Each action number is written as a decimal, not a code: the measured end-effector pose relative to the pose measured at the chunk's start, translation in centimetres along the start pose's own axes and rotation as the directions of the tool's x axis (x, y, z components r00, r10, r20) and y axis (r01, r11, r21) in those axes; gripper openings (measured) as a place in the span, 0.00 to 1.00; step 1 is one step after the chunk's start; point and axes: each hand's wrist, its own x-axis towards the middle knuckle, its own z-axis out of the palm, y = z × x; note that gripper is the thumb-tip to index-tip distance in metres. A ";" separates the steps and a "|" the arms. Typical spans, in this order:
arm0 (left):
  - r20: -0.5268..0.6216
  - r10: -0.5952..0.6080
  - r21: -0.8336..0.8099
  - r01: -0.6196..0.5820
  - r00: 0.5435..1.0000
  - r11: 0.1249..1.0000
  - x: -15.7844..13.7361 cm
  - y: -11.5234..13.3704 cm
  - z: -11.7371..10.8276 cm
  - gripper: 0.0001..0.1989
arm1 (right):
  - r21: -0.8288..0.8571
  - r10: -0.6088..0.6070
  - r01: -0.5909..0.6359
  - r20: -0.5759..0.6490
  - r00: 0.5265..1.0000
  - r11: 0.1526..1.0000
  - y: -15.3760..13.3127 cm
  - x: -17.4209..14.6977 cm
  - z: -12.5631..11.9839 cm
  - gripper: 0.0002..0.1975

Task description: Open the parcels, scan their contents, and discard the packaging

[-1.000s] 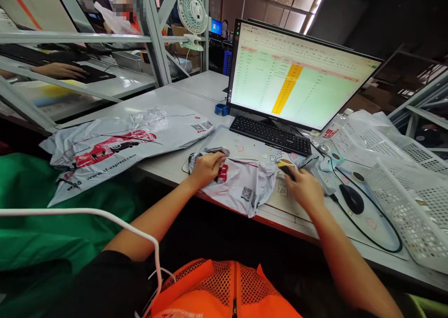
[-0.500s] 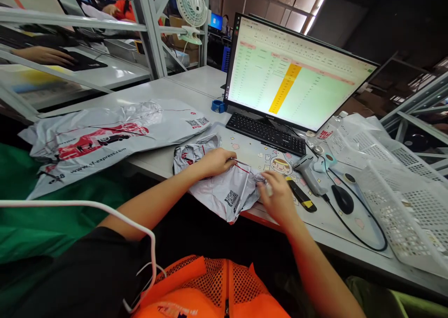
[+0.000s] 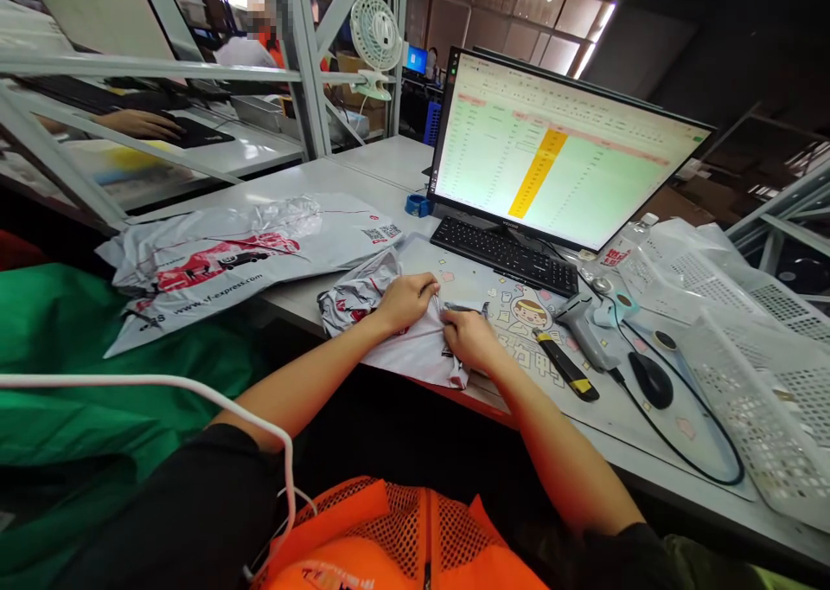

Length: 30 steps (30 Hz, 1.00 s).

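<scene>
A crumpled white plastic mailing bag (image 3: pixel 415 352) with red and black print lies at the table's front edge, partly hanging over it. My left hand (image 3: pixel 410 303) pinches the bag near its upper middle. Close beside it, my right hand (image 3: pixel 472 337) has its fingers closed on the same bag's right part. The plastic between the two hands is drawn into folds. Whatever lies inside the bag is hidden. To the left rests a larger white mailing bag (image 3: pixel 259 253) with a red and black truck print, touched by neither hand.
Right of my hands lie a black-and-yellow utility knife (image 3: pixel 565 365), a grey barcode scanner (image 3: pixel 587 335) and a black mouse (image 3: pixel 650 380) with cables. Behind are a keyboard (image 3: pixel 506 255) and monitor (image 3: pixel 564 153). White perforated baskets (image 3: pixel 745 408) stand far right. A co-worker's hand (image 3: pixel 139 124) shows at left.
My right hand has moved left, close to my left hand, and now grips the bag there. The bag's right part has been drawn in and folded. The camera view has shifted slightly.
</scene>
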 end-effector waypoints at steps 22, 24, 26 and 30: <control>-0.140 -0.094 0.307 0.133 0.986 0.942 6.9 -3.2 -0.6 0.08 | 0.155 -0.126 0.161 -0.215 0.968 0.975 3.2 -13.2 3.1 0.11; -0.109 0.061 0.309 -0.024 0.992 0.951 5.6 -1.5 -0.4 0.08 | 0.360 0.005 0.112 -0.307 0.952 0.926 4.5 -12.8 3.9 0.10; 0.025 0.233 0.279 -0.230 0.972 0.932 4.2 0.1 -0.4 0.09 | 0.521 0.148 0.058 -0.346 0.927 0.851 5.2 -12.3 4.1 0.10; 0.560 0.330 0.138 -0.478 0.760 0.868 2.9 1.9 -0.2 0.10 | 0.720 0.373 -0.051 -0.295 0.880 0.692 5.4 -10.8 4.1 0.16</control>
